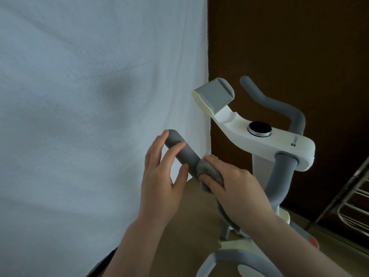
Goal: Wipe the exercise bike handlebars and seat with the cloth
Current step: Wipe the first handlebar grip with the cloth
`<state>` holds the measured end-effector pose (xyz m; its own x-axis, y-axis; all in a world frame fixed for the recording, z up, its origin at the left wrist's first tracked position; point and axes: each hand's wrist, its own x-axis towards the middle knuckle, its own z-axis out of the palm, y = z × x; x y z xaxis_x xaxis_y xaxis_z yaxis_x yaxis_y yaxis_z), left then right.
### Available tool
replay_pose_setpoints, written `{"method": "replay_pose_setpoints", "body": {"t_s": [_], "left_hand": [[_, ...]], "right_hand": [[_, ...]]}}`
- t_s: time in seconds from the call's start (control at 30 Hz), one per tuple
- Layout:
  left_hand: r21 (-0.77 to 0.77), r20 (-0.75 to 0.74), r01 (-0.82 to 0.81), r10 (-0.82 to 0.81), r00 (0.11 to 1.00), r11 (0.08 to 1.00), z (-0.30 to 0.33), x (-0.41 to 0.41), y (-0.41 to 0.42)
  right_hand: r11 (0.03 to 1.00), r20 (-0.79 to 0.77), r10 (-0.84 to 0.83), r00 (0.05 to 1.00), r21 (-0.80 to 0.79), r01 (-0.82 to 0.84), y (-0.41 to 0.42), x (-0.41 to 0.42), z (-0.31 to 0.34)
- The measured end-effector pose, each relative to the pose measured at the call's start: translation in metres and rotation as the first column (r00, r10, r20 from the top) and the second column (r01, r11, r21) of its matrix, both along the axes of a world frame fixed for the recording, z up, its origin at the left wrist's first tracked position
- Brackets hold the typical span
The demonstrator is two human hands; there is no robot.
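Grey cloth (pixel 209 172) wraps handlebar (pixel 179 150), gripped by right hand (pixel 237 194), seemingly

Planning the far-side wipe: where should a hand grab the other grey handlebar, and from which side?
Probably the far handlebar on its long middle run, reached from above over the white console. That stretch is bare, round foam; the right hand wraps the cloth similarly.

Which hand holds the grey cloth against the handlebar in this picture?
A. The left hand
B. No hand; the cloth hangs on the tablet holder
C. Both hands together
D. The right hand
D. The right hand is wrapped round the grey cloth on the near handlebar, while the left hand only touches the bar's end with bare fingers.
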<state>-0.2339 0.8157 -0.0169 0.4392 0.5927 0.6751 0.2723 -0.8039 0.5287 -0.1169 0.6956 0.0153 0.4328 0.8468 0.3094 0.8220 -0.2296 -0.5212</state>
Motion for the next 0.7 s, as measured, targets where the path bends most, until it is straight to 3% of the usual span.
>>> {"method": "replay_pose_setpoints", "body": {"t_s": [0.07,0.23,0.37,0.43,0.57,0.63,0.7], "left_hand": [[-0.028,0.026,0.011,-0.01,1.0,1.0,0.002,0.001,0.0],[-0.065,0.029,0.025,-0.023,0.999,0.998,0.015,-0.006,0.005],[-0.079,-0.014,0.047,-0.048,0.999,0.996,0.028,-0.007,0.016],[-0.118,0.034,0.047,-0.043,0.998,0.992,0.033,-0.009,0.022],[-0.409,0.254,0.146,-0.041,0.966,0.901,0.036,-0.014,0.022],[-0.471,0.34,0.183,-0.014,0.94,0.863,0.034,-0.012,0.017],[-0.49,0.352,0.178,0.006,0.936,0.854,0.031,-0.008,0.01]], "right_hand": [[0.999,0.031,0.015,0.999,0.034,-0.016,0.022,-0.004,0.004],[0.99,-0.148,0.081,0.986,0.124,-0.063,0.033,-0.002,0.006],[0.987,-0.181,0.1,0.978,0.145,-0.074,0.063,-0.003,0.017],[0.98,-0.215,0.132,0.968,0.174,-0.095,0.081,-0.008,0.02],[0.981,0.013,0.067,0.998,0.184,-0.068,0.072,-0.019,0.005],[0.968,0.122,0.027,0.992,0.243,-0.056,0.082,-0.028,0.008],[0.957,0.133,0.059,0.989,0.274,-0.094,0.093,-0.028,0.014]]}}
